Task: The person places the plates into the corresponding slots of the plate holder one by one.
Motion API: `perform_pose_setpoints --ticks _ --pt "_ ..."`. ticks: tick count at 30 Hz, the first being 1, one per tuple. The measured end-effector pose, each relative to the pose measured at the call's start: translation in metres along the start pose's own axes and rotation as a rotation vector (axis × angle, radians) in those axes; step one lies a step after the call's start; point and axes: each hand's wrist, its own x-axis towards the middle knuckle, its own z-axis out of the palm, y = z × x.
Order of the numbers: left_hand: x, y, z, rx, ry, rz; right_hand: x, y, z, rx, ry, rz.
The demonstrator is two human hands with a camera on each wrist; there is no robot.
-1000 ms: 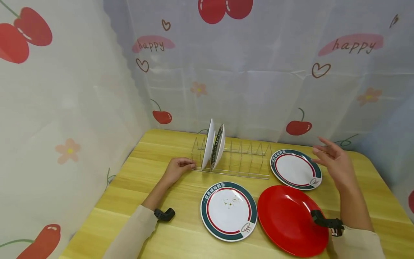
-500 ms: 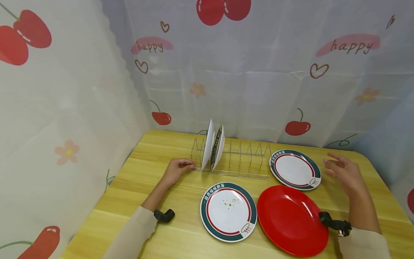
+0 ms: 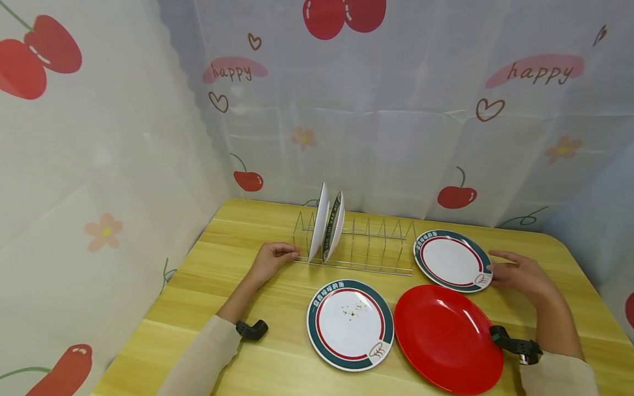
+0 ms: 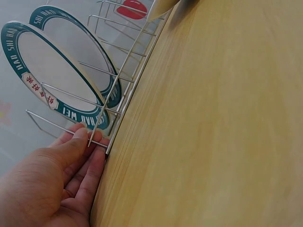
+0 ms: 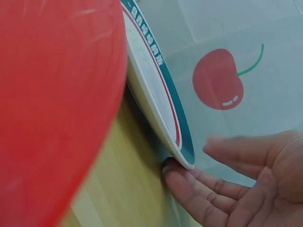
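My left hand pinches the near left corner of the wire rack; in the left wrist view its thumb and fingers close round the wire end. Two plates stand upright in the rack's left part. At the right, my right hand is at the right rim of a green-rimmed plate lying flat. The right wrist view has the fingers touching that plate's rim from below, the thumb held apart above it.
A red plate lies in front of the right plate, near my right forearm. Left of it is another green-rimmed plate with small crumbs. A patterned cloth hangs behind the table.
My right hand has come down from above the right plate's far side to its right rim, where its fingers touch. The left hand has stayed on the rack.
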Motion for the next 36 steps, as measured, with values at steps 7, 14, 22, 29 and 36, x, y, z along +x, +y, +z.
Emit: perform_pose_setpoints --ticks 7,14,22,29,36 --pt "0.000 0.000 -0.001 -0.025 -0.007 -0.011 0.004 -0.001 0.006 -0.049 -0.044 -0.018" --pt "0.001 0.001 0.000 -0.009 -0.004 -0.020 0.004 -0.005 0.009 -0.021 -0.094 0.005" --pt "0.001 0.002 0.001 -0.005 -0.012 -0.034 0.005 0.000 0.003 0.240 -0.225 -0.032" --pt "0.000 0.003 0.002 -0.004 -0.010 -0.024 0.002 -0.002 -0.002 0.417 -0.255 -0.098" --pt "0.000 0.002 0.002 -0.020 0.003 -0.003 -0.001 -0.006 -0.002 0.625 -0.322 -0.281"
